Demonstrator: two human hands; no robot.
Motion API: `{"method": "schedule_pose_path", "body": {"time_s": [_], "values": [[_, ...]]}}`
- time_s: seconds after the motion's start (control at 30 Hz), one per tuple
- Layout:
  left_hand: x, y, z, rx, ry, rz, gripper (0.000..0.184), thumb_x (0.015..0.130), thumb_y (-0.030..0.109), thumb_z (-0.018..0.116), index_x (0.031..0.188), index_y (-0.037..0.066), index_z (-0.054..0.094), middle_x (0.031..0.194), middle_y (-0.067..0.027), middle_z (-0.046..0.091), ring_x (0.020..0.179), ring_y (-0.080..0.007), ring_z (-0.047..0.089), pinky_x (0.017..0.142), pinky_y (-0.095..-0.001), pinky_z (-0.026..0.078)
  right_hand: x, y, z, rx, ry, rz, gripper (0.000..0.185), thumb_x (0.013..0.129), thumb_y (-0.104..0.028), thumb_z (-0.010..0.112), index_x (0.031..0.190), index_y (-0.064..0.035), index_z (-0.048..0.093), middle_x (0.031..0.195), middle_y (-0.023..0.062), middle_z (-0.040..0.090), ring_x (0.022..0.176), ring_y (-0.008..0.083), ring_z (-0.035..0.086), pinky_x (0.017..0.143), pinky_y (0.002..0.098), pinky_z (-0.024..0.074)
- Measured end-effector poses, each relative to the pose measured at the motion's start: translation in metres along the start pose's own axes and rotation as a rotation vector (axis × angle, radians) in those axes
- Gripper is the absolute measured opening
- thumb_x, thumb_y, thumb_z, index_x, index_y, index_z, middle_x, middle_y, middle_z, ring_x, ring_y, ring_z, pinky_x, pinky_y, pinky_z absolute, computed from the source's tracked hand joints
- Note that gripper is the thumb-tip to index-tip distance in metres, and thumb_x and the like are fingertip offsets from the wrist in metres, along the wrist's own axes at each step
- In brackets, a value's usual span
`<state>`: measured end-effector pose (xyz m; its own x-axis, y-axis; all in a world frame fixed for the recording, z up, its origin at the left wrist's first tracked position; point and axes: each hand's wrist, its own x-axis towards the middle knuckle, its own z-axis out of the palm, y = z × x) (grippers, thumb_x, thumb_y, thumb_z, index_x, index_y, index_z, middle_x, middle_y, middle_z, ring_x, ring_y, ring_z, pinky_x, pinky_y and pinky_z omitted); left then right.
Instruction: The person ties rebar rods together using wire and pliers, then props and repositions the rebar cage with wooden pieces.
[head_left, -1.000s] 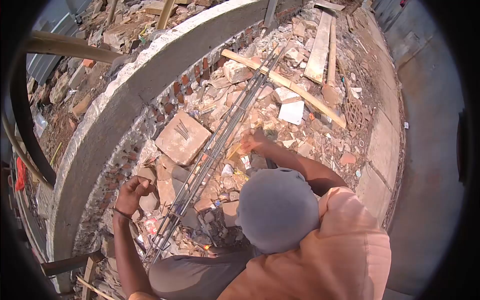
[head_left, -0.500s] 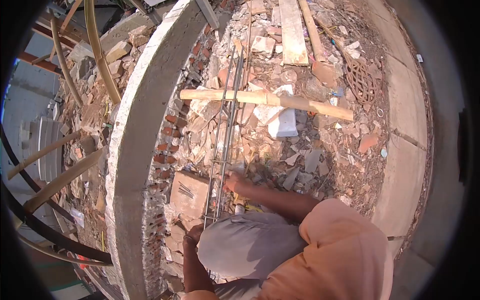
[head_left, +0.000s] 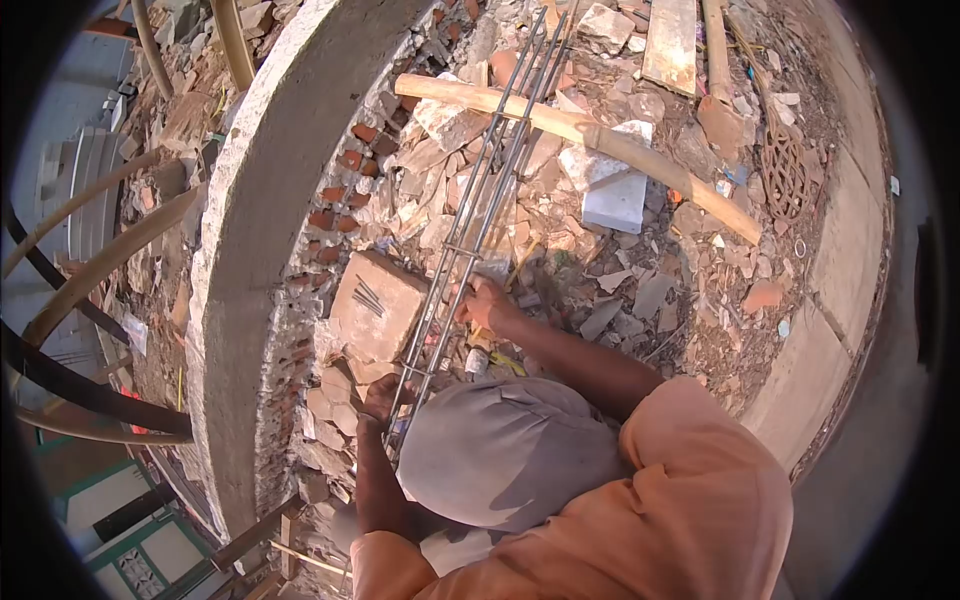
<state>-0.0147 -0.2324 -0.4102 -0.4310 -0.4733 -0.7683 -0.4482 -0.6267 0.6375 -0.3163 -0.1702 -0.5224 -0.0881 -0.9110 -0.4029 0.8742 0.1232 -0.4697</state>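
A long, narrow rebar cage (head_left: 487,193) of thin steel bars with square ties runs from between my knees up over the rubble. My left hand (head_left: 380,398) is closed on its near end, by a tie, with the fingers partly hidden. At the right side of the cage, just past another tie, my right hand (head_left: 487,304) has its fingers bent against the bars; whatever they pinch is too small to make out. Several short metal rods (head_left: 368,297) lie on a square brown block (head_left: 378,318) left of the cage. A pale wooden pole (head_left: 590,135) crosses at the cage's far part.
A curved concrete wall (head_left: 250,190) with broken brick along its foot rises on the left. Rubble (head_left: 640,300) covers the ground. A white block (head_left: 615,200), a plank (head_left: 670,45) and a woven piece (head_left: 788,175) lie to the right. Concrete edging (head_left: 815,345) borders the far right.
The view has tilted and shifted, so the cage and pole appear more slanted. Both hands stay at the cage, my left hand now showing more clearly at its near end.
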Motion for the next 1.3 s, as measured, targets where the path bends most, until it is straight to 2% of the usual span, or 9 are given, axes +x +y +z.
{"method": "schedule_pose_path", "body": {"time_s": [0.1,0.23,0.33,0.47,0.63,0.77,0.87,1.17,1.3], "values": [[0.007,-0.009,-0.002,0.263,0.096,-0.025,0.013,0.088,0.015,0.071,0.085,0.007,0.061,0.074,0.0015,0.063,0.069,-0.0076,0.06,0.063,-0.0254,0.049,-0.014,-0.025,0.025,-0.212,0.139,0.038,0.022,0.099,-0.012,0.045,0.115,0.0033,0.043,0.101,0.0132,0.062,0.071,0.025,0.068,0.062,0.0399,0.0571],[-0.008,0.012,0.008,0.089,-0.077,0.041,0.014,0.09,0.018,0.069,0.086,0.007,0.061,0.074,0.0027,0.062,0.067,-0.0063,0.056,0.061,-0.0258,0.047,-0.004,-0.015,0.018,-0.618,0.168,0.017,0.016,0.102,-0.017,0.043,0.102,-0.0003,0.046,0.086,0.0097,0.057,0.064,0.0216,0.064,0.053,0.0363,0.0521],[-0.015,0.022,0.013,0.162,-0.082,0.052,0.015,0.09,0.02,0.07,0.088,0.007,0.063,0.075,0.0018,0.064,0.068,-0.0068,0.058,0.062,-0.0259,0.048,0.006,0.004,0.005,-0.108,0.109,-0.081,0.016,0.102,-0.018,0.044,0.101,-0.0016,0.044,0.078,0.0103,0.058,0.065,0.0238,0.065,0.055,0.0386,0.0543],[-0.015,0.028,0.012,0.255,-0.05,-0.062,0.016,0.087,0.018,0.072,0.091,0.005,0.066,0.078,-0.0005,0.067,0.073,-0.0101,0.063,0.067,-0.0267,0.052,-0.025,-0.042,0.045,-0.496,0.234,-0.098,0.016,0.102,-0.018,0.044,0.107,-0.0027,0.043,0.074,0.0117,0.057,0.064,0.0264,0.065,0.056,0.0431,0.0564],[-0.005,0.001,-0.005,0.032,-0.031,0.027,0.008,0.088,0.012,0.07,0.09,0.006,0.066,0.078,0.0009,0.066,0.071,-0.0094,0.061,0.065,-0.0251,0.05,-0.007,-0.036,0.023,-0.071,0.102,0.107,0.021,0.103,-0.015,0.037,0.117,-0.0004,0.042,0.077,0.0131,0.058,0.064,0.0245,0.065,0.054,0.04,0.0572],[-0.007,-0.002,-0.003,0.225,0.003,0.037,0.005,0.089,0.011,0.068,0.09,0.006,0.066,0.077,0.0027,0.064,0.07,-0.0072,0.059,0.063,-0.0248,0.049,-0.01,-0.038,0.039,-0.367,0.263,0.14,0.021,0.102,-0.01,0.035,0.119,0.001,0.042,0.084,0.0146,0.06,0.064,0.0243,0.065,0.055,0.0397,0.0579],[-0.006,0.015,0.01,0.292,0.05,-0.013,0.008,0.09,0.014,0.068,0.087,0.006,0.067,0.075,0.0041,0.063,0.068,-0.0063,0.056,0.061,-0.0257,0.047,-0.013,-0.029,0.031,-0.086,0.176,0.133,0.019,0.102,-0.012,0.038,0.115,0.001,0.045,0.09,0.0143,0.062,0.068,0.0233,0.065,0.059,0.0391,0.0587],[-0.012,0.018,0.009,0.264,0.048,-0.036,0.015,0.088,0.018,0.071,0.082,0.005,0.065,0.074,-0.0016,0.067,0.068,-0.0104,0.063,0.064,-0.0265,0.052,-0.016,-0.038,0.031,-0.293,0.232,0.12,0.02,0.1,-0.013,0.047,0.118,-0.0052,0.045,0.099,0.0181,0.064,0.079,0.0279,0.067,0.065,0.0419,0.0609],[0.002,0.006,0.001,0.463,0.103,-0.093,0.02,0.086,0.024,0.074,0.08,0.006,0.067,0.066,0.0007,0.063,0.062,-0.0081,0.058,0.057,-0.0262,0.046,-0.026,-0.052,0.036,-0.242,0.099,0.111,0.031,0.103,-0.024,0.045,0.118,0.003,0.042,0.095,0.0155,0.065,0.07,0.0237,0.066,0.06,0.0366,0.0606]]}}
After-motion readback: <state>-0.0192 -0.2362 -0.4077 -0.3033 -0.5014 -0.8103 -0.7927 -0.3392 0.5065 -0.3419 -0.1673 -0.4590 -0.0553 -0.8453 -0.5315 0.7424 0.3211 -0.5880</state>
